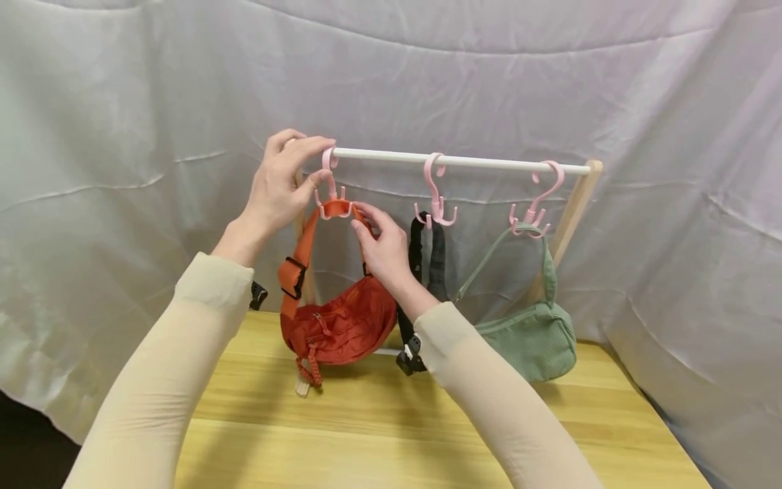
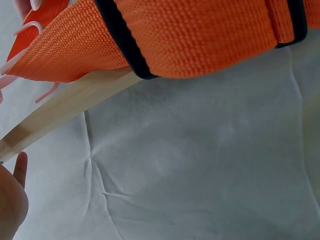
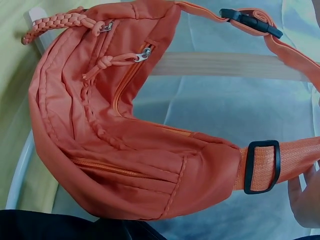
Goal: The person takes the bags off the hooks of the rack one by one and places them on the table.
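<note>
An orange-red waist bag (image 1: pixel 348 322) hangs by its orange strap (image 1: pixel 309 238) from the leftmost pink hook (image 1: pixel 330 163) on a white rail (image 1: pixel 379 156). My left hand (image 1: pixel 277 180) grips that hook, fingers over its top by the rail and thumb at its stem. Just right of the prongs, my right hand (image 1: pixel 386 248) pinches the strap between thumb and fingers. The strap's top lies across the prongs. In the right wrist view the bag (image 3: pixel 120 115) shows its zips, braided pulls and a black strap slider (image 3: pixel 262 167).
A second pink hook (image 1: pixel 435 187) carries black straps (image 1: pixel 436 261), partly behind my right arm. From a third, a green shoulder bag (image 1: pixel 531 339) hangs at the right. The rail's wooden frame (image 1: pixel 574 210) stands on a wooden table (image 1: pixel 342 435) before a grey curtain (image 1: pixel 391 75).
</note>
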Available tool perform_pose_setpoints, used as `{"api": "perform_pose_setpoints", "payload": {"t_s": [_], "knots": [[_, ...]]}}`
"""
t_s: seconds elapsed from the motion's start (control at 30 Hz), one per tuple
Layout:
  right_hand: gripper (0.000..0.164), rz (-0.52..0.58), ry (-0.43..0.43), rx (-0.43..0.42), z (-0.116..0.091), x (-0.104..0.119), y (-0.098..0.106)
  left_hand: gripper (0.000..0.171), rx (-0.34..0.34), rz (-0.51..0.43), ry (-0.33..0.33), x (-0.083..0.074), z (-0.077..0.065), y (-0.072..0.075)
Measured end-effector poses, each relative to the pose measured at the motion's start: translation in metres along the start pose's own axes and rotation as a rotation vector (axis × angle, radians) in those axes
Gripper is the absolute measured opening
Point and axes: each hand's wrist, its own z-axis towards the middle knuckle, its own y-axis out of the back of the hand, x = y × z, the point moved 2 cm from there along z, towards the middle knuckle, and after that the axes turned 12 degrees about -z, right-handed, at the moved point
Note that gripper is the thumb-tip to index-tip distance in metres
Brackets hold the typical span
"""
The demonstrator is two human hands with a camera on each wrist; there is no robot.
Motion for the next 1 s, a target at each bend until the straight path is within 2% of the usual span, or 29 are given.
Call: {"api": "perform_pose_setpoints", "payload": {"t_s": [0.2, 0.6, 1.0], "knots": [[0.033, 0.018, -0.02, -0.024, -0.003, -0.004, 0.001, 0.041, -0.004, -0.004, 0.036, 0.001, -0.004, -0.004], [0.03, 0.046, -0.067, -0.054, 0.005, -0.001, 0.004, 0.04, -0.027, 0.0, -0.019, 0.002, -0.003, -0.001], [0.027, 0.05, -0.075, -0.106, 0.011, 0.003, 0.008, 0.038, -0.027, -0.007, -0.022, 0.0, 0.0, -0.002]]}}
